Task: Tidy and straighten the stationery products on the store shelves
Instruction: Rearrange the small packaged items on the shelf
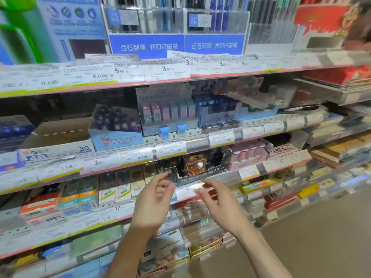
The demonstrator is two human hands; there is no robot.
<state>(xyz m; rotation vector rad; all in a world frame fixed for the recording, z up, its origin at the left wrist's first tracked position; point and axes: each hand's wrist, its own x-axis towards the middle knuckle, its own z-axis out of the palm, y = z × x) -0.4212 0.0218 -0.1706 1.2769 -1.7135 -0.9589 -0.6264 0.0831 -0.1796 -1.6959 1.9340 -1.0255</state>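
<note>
much of the frame is smeared by motion, so the price tags along the shelf edges read only in part, and the goods toward 3 o'clock and down at 7 o'clock are too blurred to name. the forearms run out of view at 6 o'clock. up at 12 o'clock stand clear pen racks over blue signs. on the shelf below them, a pastel display box sits at centre, with a light blue carton just beside it toward 9 o'clock and a white eraser carton further that way. the black display box sits one shelf lower, just past the fingertips at their 12 o'clock. the left hand has fingers loosely curled and holds nothing; the right hand is spread with fingers apart, its tips near a price tag on the shelf rail, though i cannot tell whether they touch it. both hands stand in front of the lower rows of small boxes.
</note>
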